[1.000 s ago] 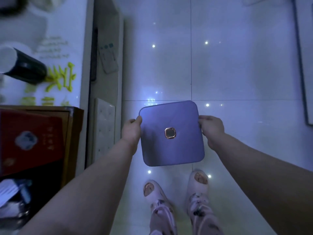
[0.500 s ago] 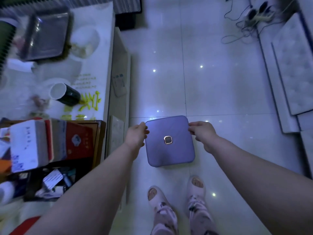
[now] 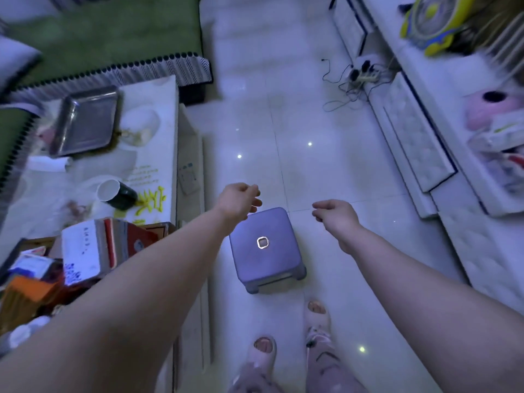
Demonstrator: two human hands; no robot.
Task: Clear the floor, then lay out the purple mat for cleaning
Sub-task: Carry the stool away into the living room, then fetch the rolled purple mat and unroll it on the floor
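A purple square stool with a small metal-ringed hole in its seat stands on the white tiled floor just ahead of my slippered feet. My left hand hovers above the stool's far left corner, fingers loosely curled, holding nothing. To the right of the stool's far edge, my right hand is also lifted off it, loosely curled and empty. No purple mat is in view.
A cluttered low table on the left carries a metal tray, a dark cup and boxes. A green sofa lies beyond. A power strip with cables sits by the white cabinet on the right.
Both hands held the stool in the air by its sides; it now stands on the floor and both hands have let go and lifted away. The view has tilted up.
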